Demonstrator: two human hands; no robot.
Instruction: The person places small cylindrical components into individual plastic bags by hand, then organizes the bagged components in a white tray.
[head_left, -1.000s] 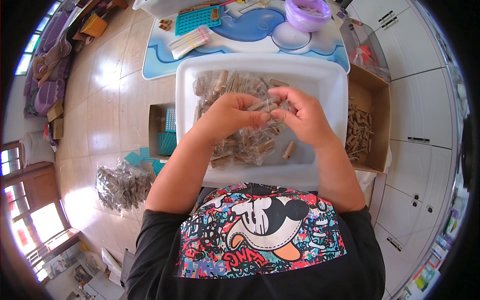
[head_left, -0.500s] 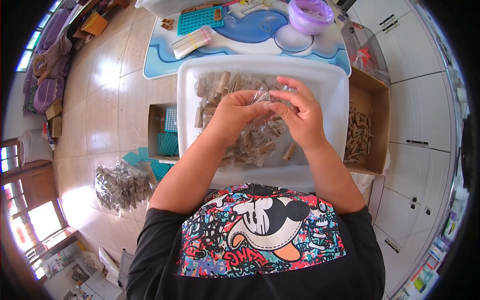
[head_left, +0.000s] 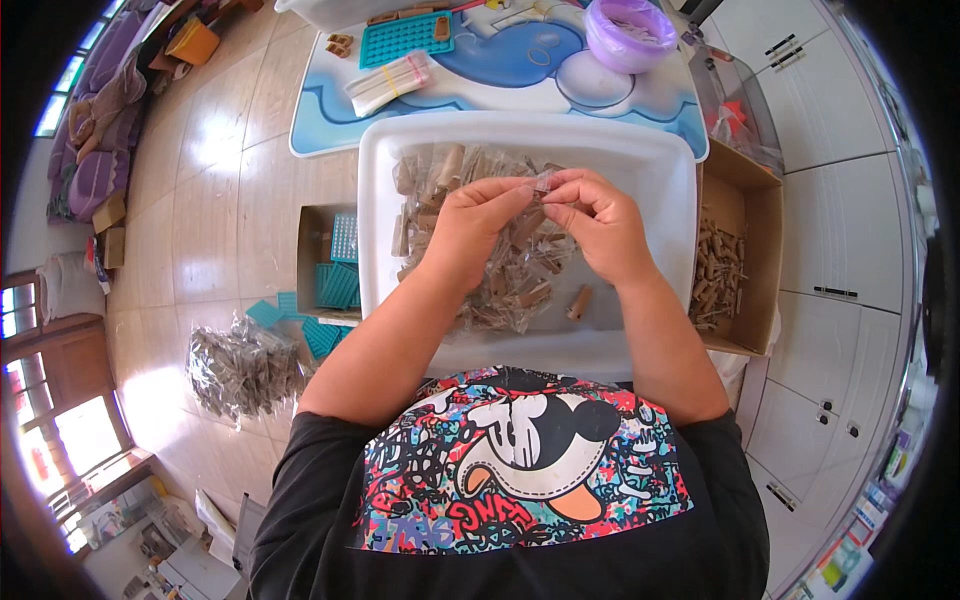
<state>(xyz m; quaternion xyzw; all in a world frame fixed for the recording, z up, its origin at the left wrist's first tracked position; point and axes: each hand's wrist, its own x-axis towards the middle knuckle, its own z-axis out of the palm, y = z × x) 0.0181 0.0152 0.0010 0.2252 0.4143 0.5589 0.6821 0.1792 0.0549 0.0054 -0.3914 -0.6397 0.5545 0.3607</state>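
Observation:
Over a white plastic tub (head_left: 678, 240), both hands pinch the top of a small clear plastic bag (head_left: 544, 184). My left hand (head_left: 475, 220) grips one side of its edge with thumb and forefinger, and my right hand (head_left: 603, 222) grips the other. A brown tube-like piece (head_left: 525, 228) shows just below the fingers; whether it is inside this bag I cannot tell. Beneath the hands lies a heap of bagged brown pieces (head_left: 510, 295) in clear wrapping. One unwrapped brown piece (head_left: 579, 302) rests apart on the tub's floor, close to my right wrist.
To the right, a cardboard box (head_left: 755, 215) holds loose brown pieces. On the left, another box (head_left: 307, 235) contains teal grid trays (head_left: 336, 286); a pile of filled clear bags (head_left: 243, 370) sits on the floor. Beyond, a blue-patterned table (head_left: 460, 100) carries a purple bowl (head_left: 630, 50) and flat bags (head_left: 390, 83).
My right fingers, raised and spread before, have curled down onto the bag's edge. The bag is now pinched between both hands, and its top is drawn narrower.

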